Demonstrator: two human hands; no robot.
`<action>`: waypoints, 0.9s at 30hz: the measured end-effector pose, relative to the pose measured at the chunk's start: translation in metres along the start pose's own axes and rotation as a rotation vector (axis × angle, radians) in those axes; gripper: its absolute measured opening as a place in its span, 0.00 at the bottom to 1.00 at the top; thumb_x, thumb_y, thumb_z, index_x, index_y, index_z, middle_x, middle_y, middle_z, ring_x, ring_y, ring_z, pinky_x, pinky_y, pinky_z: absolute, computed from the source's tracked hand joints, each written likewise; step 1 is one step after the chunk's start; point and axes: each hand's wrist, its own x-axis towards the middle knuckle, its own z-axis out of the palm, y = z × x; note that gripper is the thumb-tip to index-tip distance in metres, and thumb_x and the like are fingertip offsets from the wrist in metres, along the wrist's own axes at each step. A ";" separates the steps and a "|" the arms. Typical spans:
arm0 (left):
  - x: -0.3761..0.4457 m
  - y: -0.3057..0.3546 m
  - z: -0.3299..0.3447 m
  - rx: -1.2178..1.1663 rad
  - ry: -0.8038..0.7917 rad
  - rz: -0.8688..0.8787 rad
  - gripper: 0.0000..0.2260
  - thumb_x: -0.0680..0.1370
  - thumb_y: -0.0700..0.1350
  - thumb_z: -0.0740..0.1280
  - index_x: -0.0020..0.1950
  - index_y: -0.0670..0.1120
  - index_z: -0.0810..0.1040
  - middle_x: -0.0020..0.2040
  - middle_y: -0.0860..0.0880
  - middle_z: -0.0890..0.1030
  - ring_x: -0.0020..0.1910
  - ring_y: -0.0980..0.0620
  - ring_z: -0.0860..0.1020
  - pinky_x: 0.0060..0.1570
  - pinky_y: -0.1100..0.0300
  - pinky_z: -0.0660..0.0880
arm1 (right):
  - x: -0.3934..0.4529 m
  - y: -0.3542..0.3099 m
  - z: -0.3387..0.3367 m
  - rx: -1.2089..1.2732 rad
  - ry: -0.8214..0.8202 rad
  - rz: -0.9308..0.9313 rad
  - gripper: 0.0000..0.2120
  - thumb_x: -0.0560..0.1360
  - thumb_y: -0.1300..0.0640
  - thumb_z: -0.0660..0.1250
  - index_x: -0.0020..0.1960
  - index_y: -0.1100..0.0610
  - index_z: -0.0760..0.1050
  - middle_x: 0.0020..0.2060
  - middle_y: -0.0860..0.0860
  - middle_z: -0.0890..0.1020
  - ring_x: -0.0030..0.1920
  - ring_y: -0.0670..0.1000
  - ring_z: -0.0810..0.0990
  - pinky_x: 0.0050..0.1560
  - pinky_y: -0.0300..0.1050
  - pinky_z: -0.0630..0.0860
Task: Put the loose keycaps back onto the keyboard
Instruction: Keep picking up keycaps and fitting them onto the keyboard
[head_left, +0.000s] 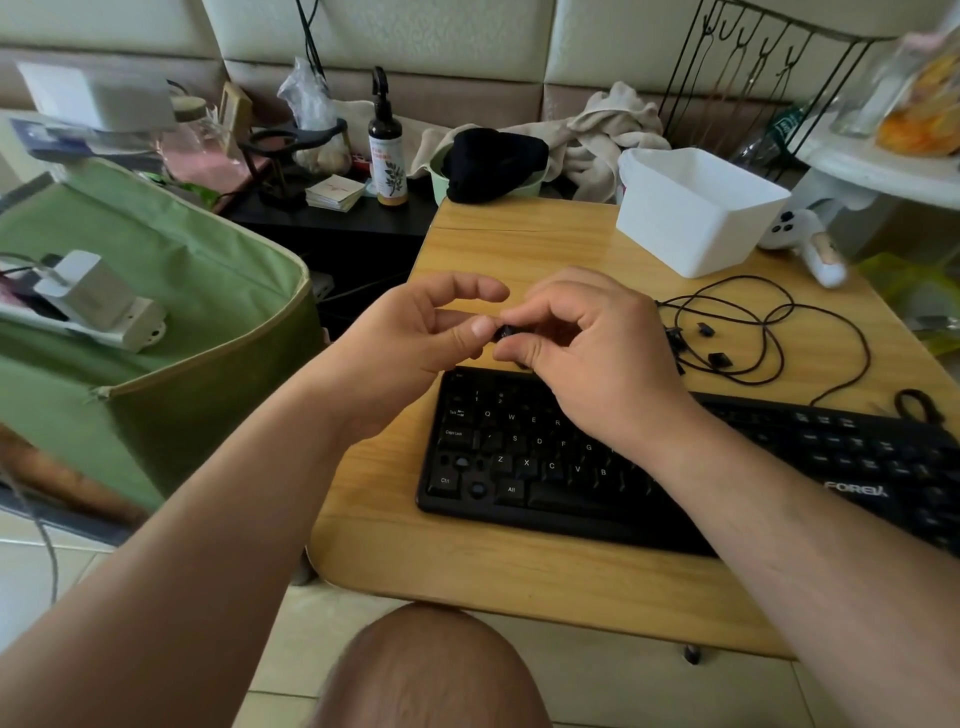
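Pinching one small black plastic keycap (504, 332) between left hand (415, 338) and right hand (587, 353), fingers curled, mid-frame above black keyboard (519, 467) on wooden bench (467, 566); loose keycaps (719, 358) lying right.

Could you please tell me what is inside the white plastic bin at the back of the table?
Only bare inner walls of the white bin show; its near wall hides the bottom, so its contents cannot be told.

Above the black keyboard (597, 467), both hands, left hand (415, 338) and right hand (587, 343), pinch one black keycap (505, 332) between fingertips.
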 end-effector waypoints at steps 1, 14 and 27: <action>-0.001 -0.001 -0.001 -0.046 -0.015 -0.007 0.14 0.80 0.38 0.69 0.65 0.47 0.77 0.46 0.49 0.87 0.48 0.53 0.83 0.54 0.63 0.77 | -0.001 0.000 0.000 -0.002 0.014 -0.007 0.08 0.69 0.57 0.82 0.47 0.53 0.86 0.42 0.46 0.83 0.42 0.46 0.81 0.44 0.42 0.78; -0.001 0.007 -0.003 0.167 -0.040 -0.046 0.16 0.80 0.42 0.71 0.68 0.49 0.77 0.53 0.46 0.88 0.59 0.49 0.84 0.70 0.49 0.73 | 0.004 0.002 -0.016 -0.176 -0.139 -0.034 0.03 0.73 0.54 0.77 0.46 0.49 0.88 0.41 0.42 0.85 0.42 0.45 0.82 0.43 0.46 0.79; 0.001 -0.022 -0.003 0.409 0.360 -0.076 0.05 0.80 0.50 0.72 0.54 0.60 0.83 0.47 0.56 0.84 0.46 0.61 0.81 0.47 0.62 0.75 | 0.013 0.013 -0.009 -0.244 -0.437 0.432 0.03 0.75 0.48 0.77 0.44 0.46 0.87 0.39 0.39 0.84 0.42 0.39 0.81 0.40 0.36 0.73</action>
